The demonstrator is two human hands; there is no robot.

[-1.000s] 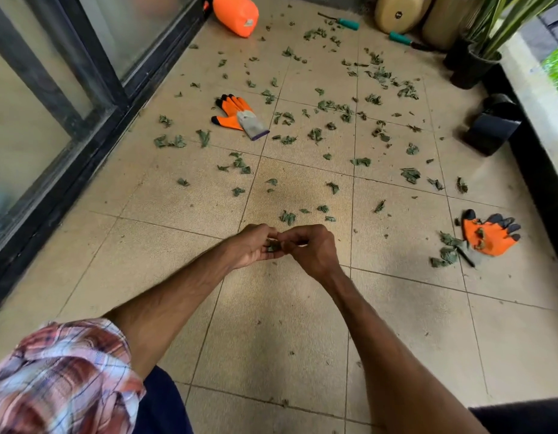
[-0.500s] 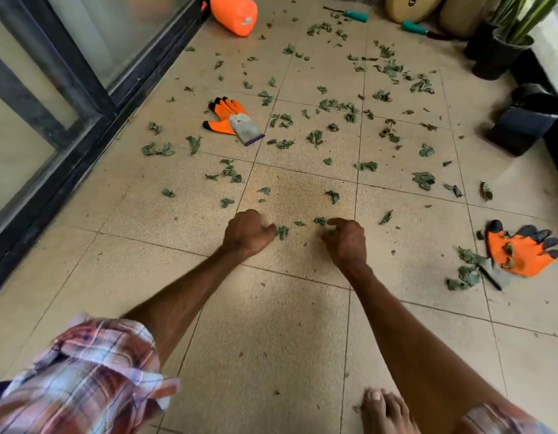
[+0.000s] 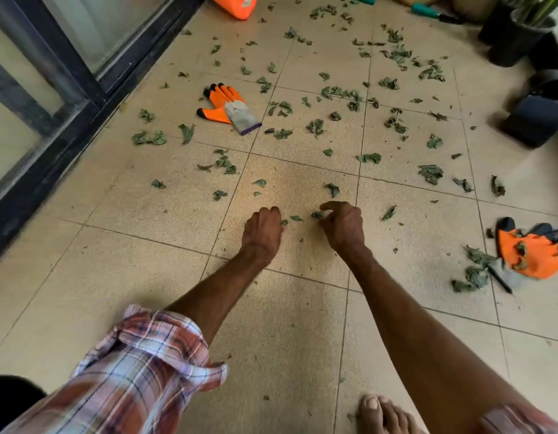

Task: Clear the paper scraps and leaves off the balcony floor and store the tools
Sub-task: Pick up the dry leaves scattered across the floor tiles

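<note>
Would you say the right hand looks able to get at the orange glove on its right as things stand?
Probably yes: little but tiled floor lies between the right hand and that orange glove, though it seems to pinch a leaf scrap and must stretch sideways.

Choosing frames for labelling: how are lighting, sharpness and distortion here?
Head view: soft even daylight, no glare on the beige tiled floor; slight wide-angle bowing of the black door frame at left; the orange-and-black work glove at the right edge is motion-smeared; green leaf scraps mid-floor look fairly crisp.
</note>
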